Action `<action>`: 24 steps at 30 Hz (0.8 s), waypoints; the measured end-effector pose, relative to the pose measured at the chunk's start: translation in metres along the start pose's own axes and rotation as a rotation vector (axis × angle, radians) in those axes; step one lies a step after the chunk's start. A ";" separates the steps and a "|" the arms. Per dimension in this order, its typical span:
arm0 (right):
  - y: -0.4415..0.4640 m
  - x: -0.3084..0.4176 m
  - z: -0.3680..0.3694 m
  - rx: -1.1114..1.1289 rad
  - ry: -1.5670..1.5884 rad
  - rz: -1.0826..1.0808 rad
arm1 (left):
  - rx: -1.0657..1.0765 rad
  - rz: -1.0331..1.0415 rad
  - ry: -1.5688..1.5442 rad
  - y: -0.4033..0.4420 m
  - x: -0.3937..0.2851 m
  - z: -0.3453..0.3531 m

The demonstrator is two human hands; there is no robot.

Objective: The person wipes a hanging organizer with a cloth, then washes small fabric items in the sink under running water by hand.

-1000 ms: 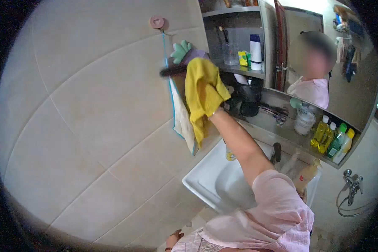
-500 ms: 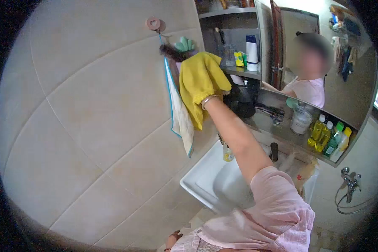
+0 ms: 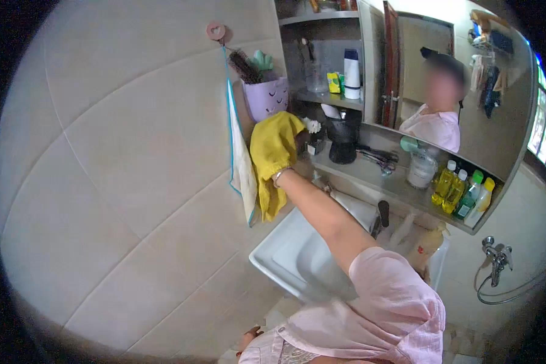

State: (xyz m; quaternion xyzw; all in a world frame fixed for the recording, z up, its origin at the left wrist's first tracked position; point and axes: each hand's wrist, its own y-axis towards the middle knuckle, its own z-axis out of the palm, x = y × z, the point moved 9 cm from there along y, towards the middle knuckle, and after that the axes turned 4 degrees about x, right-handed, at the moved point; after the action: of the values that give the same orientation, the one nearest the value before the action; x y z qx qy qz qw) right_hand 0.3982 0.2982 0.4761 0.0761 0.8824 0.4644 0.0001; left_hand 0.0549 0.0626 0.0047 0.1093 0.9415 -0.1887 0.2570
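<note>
A yellow cloth point(image 3: 272, 145) wraps my right hand and hides its fingers; one end hangs below the wrist, where a bracelet shows. The covered hand is just under a lilac wall holder point(image 3: 267, 100) with a face drawn on it. A dark hairbrush point(image 3: 245, 65) and a green cactus-shaped piece point(image 3: 262, 59) stick up from that holder. To the left of the cloth hangs a white towel with blue edging point(image 3: 241, 167). My left hand point(image 3: 249, 338) is low beside my shirt, partly hidden, and its fingers are hard to make out.
Beneath my right arm is a white washbasin point(image 3: 279, 273). A ledge bears a black cup point(image 3: 344, 136), scissors point(image 3: 382, 159) and several bottles point(image 3: 461, 191). Above them are a mirror point(image 3: 491, 121) and a shelf point(image 3: 327, 98). A shower tap point(image 3: 497, 258) is on the right wall.
My covered right hand has moved down from in front of the lilac holder, which now shows along with the black cup. The view has shifted slightly.
</note>
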 end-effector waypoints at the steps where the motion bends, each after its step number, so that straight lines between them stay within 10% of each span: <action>1: -0.011 -0.002 0.010 0.034 0.076 0.002 | 0.030 0.006 -0.024 0.003 0.005 0.002; 24: 0.020 -0.007 -0.062 0.028 0.025 0.274 | 0.043 0.103 -0.113 -0.004 0.009 -0.010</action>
State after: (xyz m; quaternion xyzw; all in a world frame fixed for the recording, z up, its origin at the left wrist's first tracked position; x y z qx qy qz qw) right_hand 0.4037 0.2575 0.5270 0.1902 0.8700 0.4487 -0.0752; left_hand 0.0415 0.0640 0.0086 0.1522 0.9144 -0.2010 0.3166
